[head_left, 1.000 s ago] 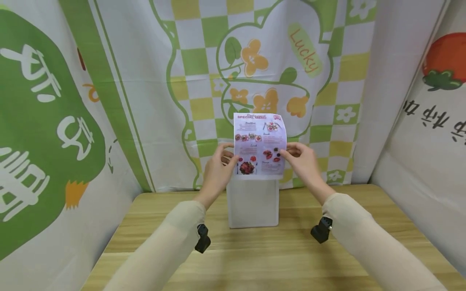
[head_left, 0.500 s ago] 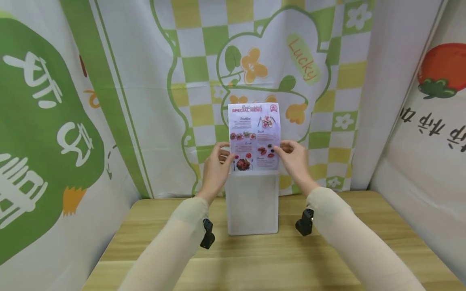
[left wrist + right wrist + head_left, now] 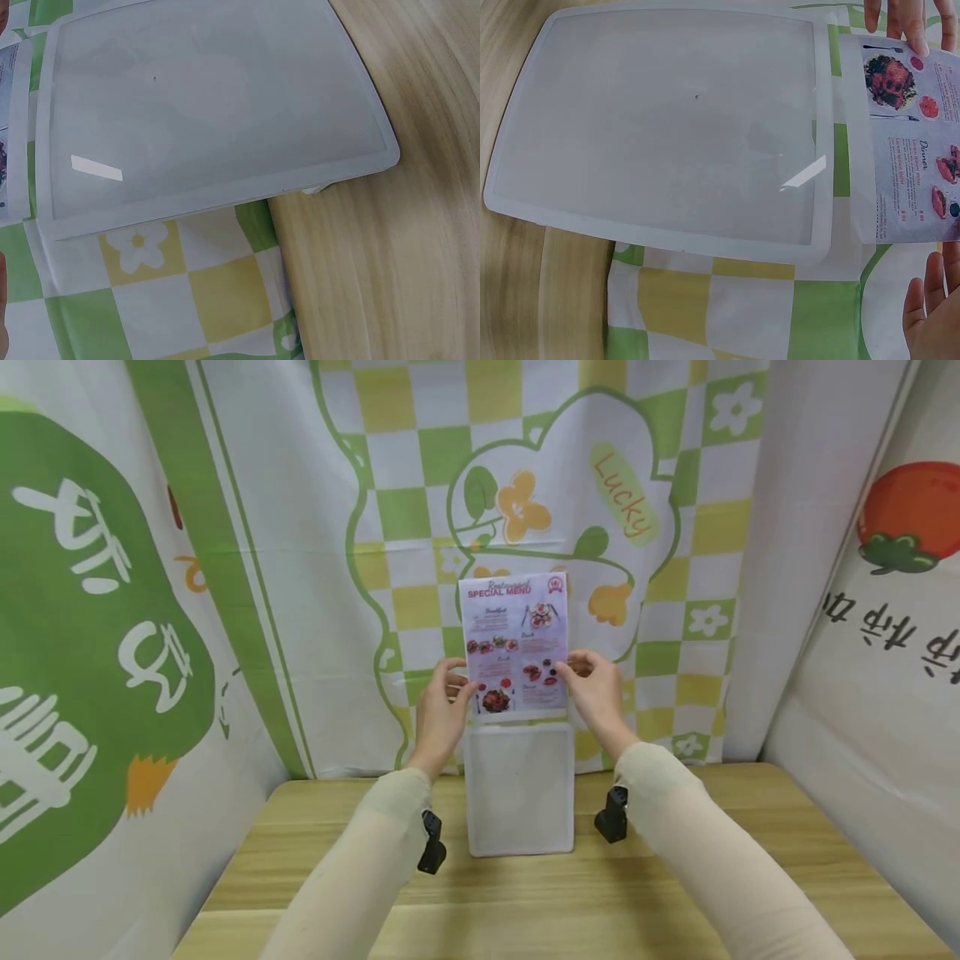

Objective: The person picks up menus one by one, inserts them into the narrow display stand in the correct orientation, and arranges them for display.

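A printed menu sheet, headed "Special Menu" with food pictures, is held upright between both hands. My left hand pinches its left edge, thumb in front and fingers behind. On the opposite edge, my right hand pinches it the same way. Just below the sheet stands a white framed display panel with rounded corners and a clear, shiny front. In the right wrist view a narrow gap shows between the menu sheet and the panel's top edge. The left wrist view catches only slivers of the left hand's fingers.
The panel stands on a wooden table. Behind it hangs a checkered green and yellow curtain with flowers and "Lucky" on it. Printed cloth walls close in the left and right sides. Each wrist wears a small black camera.
Both hands have shifted slightly left with the menu sheet, which has flattened out and risen off the panel. The sheet overlapped the panel's top before; now a gap shows. The head view has tilted up slightly.
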### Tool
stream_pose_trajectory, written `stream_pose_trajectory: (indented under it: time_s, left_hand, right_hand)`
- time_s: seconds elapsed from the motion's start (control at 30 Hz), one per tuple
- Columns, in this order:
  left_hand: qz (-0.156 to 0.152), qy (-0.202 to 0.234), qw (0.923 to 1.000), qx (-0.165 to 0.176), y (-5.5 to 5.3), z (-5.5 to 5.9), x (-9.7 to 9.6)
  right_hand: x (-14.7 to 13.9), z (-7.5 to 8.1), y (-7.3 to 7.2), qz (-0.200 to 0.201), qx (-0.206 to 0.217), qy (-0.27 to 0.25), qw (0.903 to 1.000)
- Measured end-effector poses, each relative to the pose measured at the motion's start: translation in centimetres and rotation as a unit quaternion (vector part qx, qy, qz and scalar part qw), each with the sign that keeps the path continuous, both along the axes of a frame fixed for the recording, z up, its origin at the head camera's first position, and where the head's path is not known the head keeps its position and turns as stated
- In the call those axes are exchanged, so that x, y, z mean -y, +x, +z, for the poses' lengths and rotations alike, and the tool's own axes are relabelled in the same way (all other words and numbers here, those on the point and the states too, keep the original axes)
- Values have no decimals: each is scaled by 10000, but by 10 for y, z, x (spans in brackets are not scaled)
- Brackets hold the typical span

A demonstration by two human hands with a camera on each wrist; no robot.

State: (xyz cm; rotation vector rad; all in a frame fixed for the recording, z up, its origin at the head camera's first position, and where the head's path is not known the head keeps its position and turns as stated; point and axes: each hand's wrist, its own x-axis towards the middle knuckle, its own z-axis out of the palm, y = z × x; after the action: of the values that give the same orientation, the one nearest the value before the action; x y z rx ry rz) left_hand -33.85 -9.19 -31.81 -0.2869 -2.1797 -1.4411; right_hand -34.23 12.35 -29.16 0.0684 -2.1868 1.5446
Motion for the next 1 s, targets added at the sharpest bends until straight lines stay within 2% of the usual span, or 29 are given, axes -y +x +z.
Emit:
stream_pose_trajectory:
  time_s: [0.13, 0.4, 0.67, 1.0]
  left_hand:
    - [-3, -10, 10000, 43, 0, -5, 0]
    - [118, -38, 9998, 154, 0, -9, 1]
    - [98, 24, 9999, 116, 0, -8, 0]
    - [154, 24, 9998, 109, -1, -8, 0]
  right_hand:
    - [-1, -3, 1, -19, 10, 77, 10000]
    - [1, -7, 0, -5, 5, 127, 9999]
    - [1, -6, -1, 12, -123, 208, 9997]
    - [0, -2, 0, 37, -67, 299, 9995]
